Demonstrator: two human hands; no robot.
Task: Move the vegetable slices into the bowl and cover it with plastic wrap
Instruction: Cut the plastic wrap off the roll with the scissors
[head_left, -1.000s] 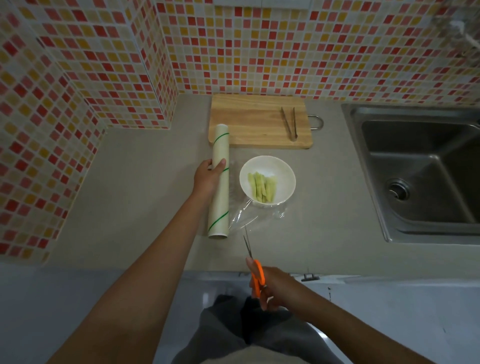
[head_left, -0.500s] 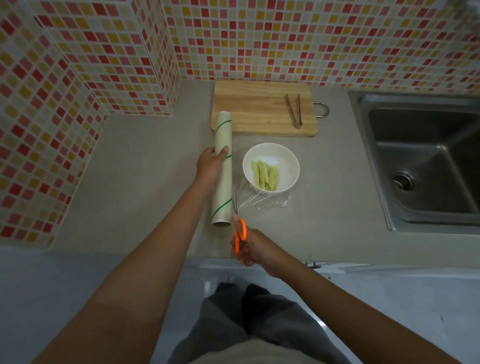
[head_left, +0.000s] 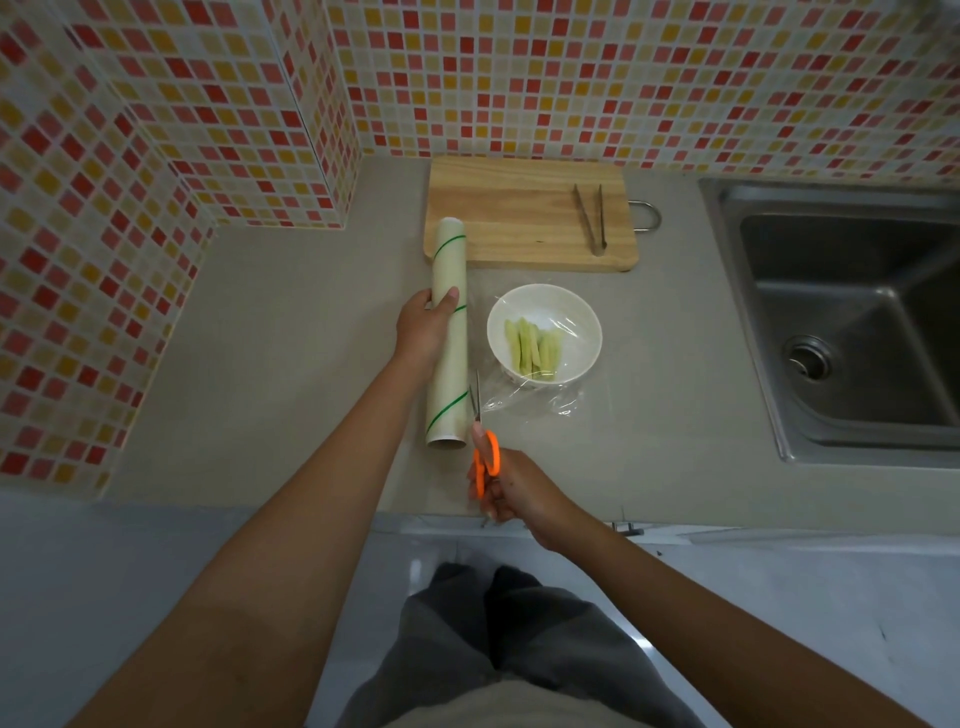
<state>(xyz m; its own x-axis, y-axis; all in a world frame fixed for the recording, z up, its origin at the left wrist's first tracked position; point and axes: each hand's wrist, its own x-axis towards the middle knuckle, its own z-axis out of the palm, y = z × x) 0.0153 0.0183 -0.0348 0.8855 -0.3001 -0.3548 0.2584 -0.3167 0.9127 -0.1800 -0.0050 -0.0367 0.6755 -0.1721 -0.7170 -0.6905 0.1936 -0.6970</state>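
A white bowl (head_left: 576, 318) on the grey counter holds several pale green vegetable slices (head_left: 532, 352). A sheet of clear plastic wrap (head_left: 524, 402) stretches from the roll over the bowl and lies crumpled in front of it. The plastic wrap roll (head_left: 450, 270) lies lengthwise left of the bowl, with my left hand (head_left: 423, 327) gripping its middle. My right hand (head_left: 511, 491) holds orange-handled scissors (head_left: 484, 452) near the counter's front edge. Their blades point up at the wrap between roll and bowl.
A wooden cutting board (head_left: 519, 218) lies behind the bowl with metal tongs (head_left: 589, 218) on its right side. A steel sink (head_left: 852, 322) is set into the counter at the right. Tiled walls close off the back and left.
My right hand has carried the scissors left and forward, from off the counter's front edge up to the wrap beside the roll. The left hand has stayed on the roll.
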